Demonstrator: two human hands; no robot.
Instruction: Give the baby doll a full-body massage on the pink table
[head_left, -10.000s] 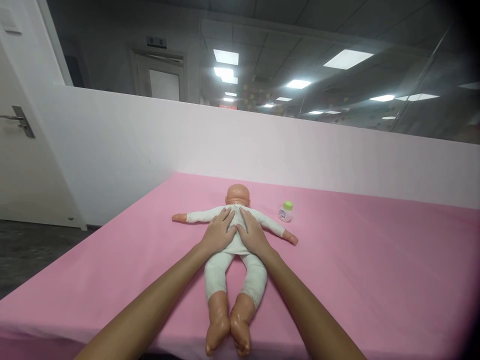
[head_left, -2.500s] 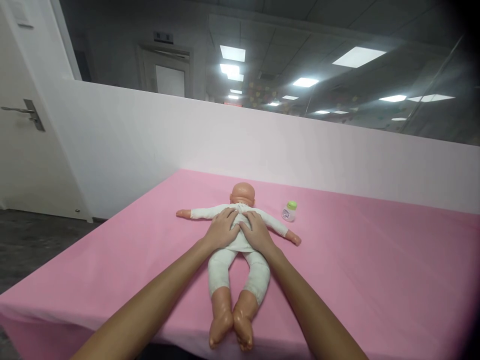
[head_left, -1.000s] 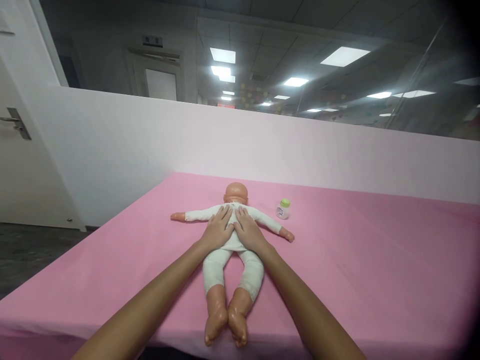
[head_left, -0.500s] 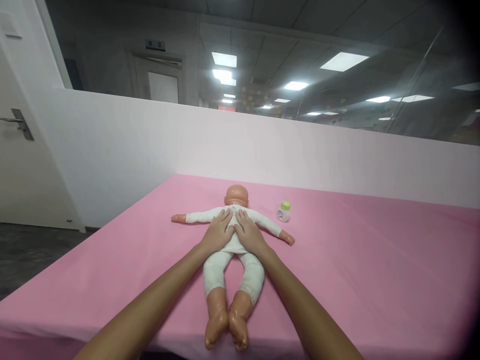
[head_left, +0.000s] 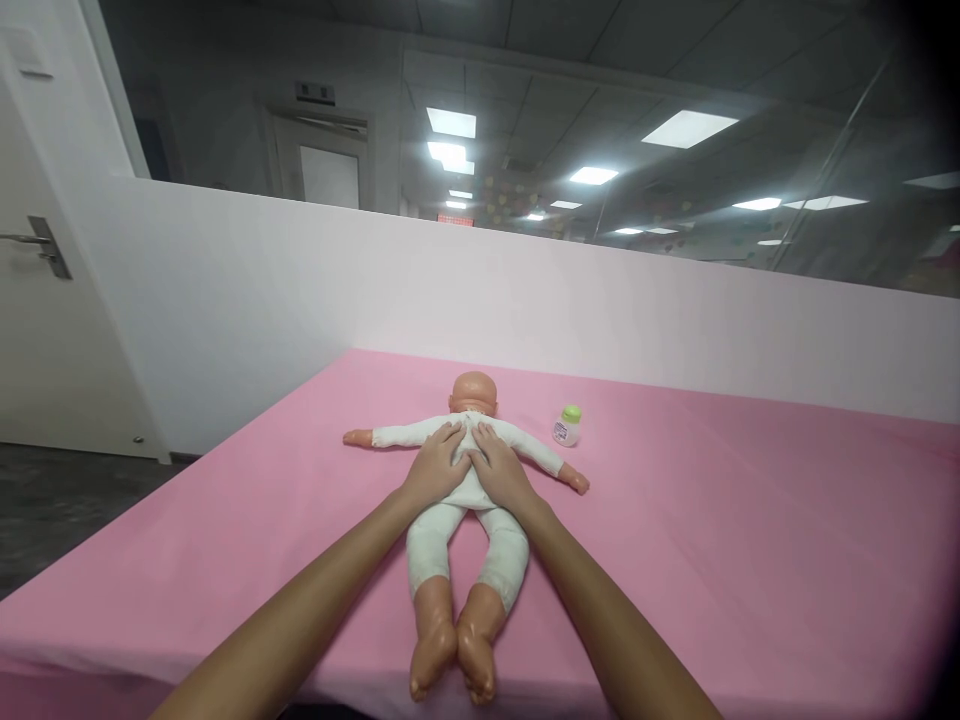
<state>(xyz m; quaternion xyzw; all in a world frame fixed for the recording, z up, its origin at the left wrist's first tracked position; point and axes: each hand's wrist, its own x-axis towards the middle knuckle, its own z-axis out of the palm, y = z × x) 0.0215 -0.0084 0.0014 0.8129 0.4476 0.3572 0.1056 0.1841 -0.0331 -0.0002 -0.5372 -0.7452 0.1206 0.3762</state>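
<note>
While both forearms reach out from the near edge of the pink table (head_left: 750, 560), the left hand (head_left: 433, 468) and the right hand (head_left: 501, 466) lie flat and side by side on the trunk of a baby doll (head_left: 465, 510), thumbs nearly touching at the middle. The fingers of both hands are spread and extended, pressed palm-down on the white suit rather than curled around anything, so nothing is being gripped. The doll lies along the middle of the table with its bald head (head_left: 475, 392) at the far end and turned away from the camera, its arms stretched out to left and right, and its bare feet (head_left: 454, 655) together at the near edge; it appears to lie on its front, though the face is hidden and I cannot be sure. Just to the right of the doll's head, apart from its outstretched arm, stands a small bottle (head_left: 568, 427) with a green cap, upright and untouched. A white partition (head_left: 525, 300) rises behind the table, with glass above it and a door (head_left: 45, 330) at the far left. By my reading the work in hand is a stroking or pressing of the doll's upper back with both palms, somewhere in mid-pass. A further stroke would call for even, light pressure from both hands together, so that the soft body does not slide on the cloth.
</note>
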